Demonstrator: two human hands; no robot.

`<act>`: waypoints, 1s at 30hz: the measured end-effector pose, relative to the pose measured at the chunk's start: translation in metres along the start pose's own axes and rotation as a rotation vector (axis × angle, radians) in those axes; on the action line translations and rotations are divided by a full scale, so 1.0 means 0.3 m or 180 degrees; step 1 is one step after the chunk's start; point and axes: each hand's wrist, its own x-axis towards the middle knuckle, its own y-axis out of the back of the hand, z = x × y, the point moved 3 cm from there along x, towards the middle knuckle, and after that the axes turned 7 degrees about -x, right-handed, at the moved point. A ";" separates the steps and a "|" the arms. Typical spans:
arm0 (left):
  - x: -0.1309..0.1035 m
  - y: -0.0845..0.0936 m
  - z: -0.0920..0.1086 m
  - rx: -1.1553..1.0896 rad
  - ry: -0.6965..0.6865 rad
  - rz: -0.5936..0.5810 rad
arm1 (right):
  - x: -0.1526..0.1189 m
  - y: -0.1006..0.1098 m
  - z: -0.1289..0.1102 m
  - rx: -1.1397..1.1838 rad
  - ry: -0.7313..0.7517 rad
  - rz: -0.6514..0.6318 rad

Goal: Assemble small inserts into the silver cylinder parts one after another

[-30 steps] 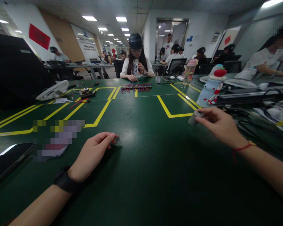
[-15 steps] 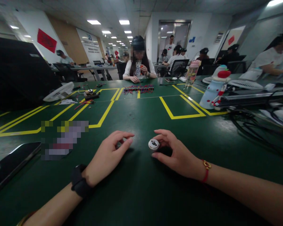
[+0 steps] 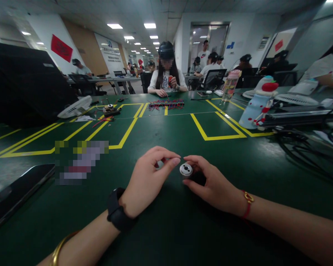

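Observation:
A small round metal part (image 3: 186, 169), with dark holes in its pale top face, stands upright near the middle of the green table (image 3: 161, 244). Around it curve the thumb and fingers of my right hand (image 3: 211, 184), which grips it from the right. My left hand (image 3: 150, 179) is just left of the part, its thumb and forefinger pinched together at the tips. Whether something tiny sits between those fingertips is too small to make out. A black band is on my left wrist and a red cord on my right.
At the left lie a black phone-like slab (image 3: 22, 195) and a blurred-out item (image 3: 83, 162). A wire bundle (image 3: 166, 104) lies before a person (image 3: 166, 75) seated opposite. A blue bottle (image 3: 254, 109) and black cables (image 3: 299, 151) are at the right.
My left hand has moved right, close to the metal part, and its thumb and forefinger have closed together. My right hand still holds the part. The view has shifted slightly.

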 end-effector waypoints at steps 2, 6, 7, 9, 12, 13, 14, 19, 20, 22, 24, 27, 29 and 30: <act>-0.008 -0.003 -0.028 0.0149 0.0121 -0.0118 | -0.002 0.004 -0.001 -0.0111 -0.0017 0.0030; -0.032 -0.047 -0.085 0.0716 0.0273 -0.0591 | -0.006 0.005 0.005 -0.0166 -0.0028 0.0031; -0.037 -0.058 -0.093 0.0826 0.0262 -0.0637 | -0.007 0.003 0.007 -0.0160 -0.0029 0.0029; -0.043 -0.072 -0.099 0.0908 0.0234 -0.0678 | -0.008 0.000 0.009 -0.0126 -0.0029 0.0020; -0.044 -0.074 -0.096 0.0812 0.0231 -0.0731 | -0.004 0.009 0.010 -0.0018 -0.0123 0.0014; -0.044 -0.070 -0.093 0.0748 0.0250 -0.0744 | 0.000 0.021 0.013 0.0025 -0.0194 0.0045; -0.043 -0.062 -0.091 0.0661 0.0281 -0.0751 | 0.004 0.041 0.021 0.0050 -0.0283 0.0119; -0.044 0.043 -0.101 0.0241 0.0685 -0.0633 | -0.009 0.269 0.166 -0.0533 -0.0996 0.0872; -0.046 0.075 -0.113 0.0206 0.0814 -0.0573 | -0.026 0.332 0.217 -0.0829 -0.1164 0.1022; -0.050 0.135 -0.147 0.0143 0.1069 -0.0434 | -0.075 0.453 0.327 -0.1515 -0.1499 0.1240; -0.056 0.182 -0.188 0.0074 0.1329 -0.0256 | -0.133 0.553 0.430 -0.2032 -0.1845 0.1342; -0.061 0.209 -0.231 -0.0002 0.1468 -0.0032 | -0.196 0.627 0.520 -0.2349 -0.2198 0.1303; -0.059 0.204 -0.238 -0.0009 0.1460 -0.0011 | -0.204 0.626 0.509 -0.2803 -0.2068 0.1461; -0.058 0.198 -0.238 -0.0002 0.1456 -0.0034 | -0.197 0.608 0.480 -0.3128 -0.1854 0.1595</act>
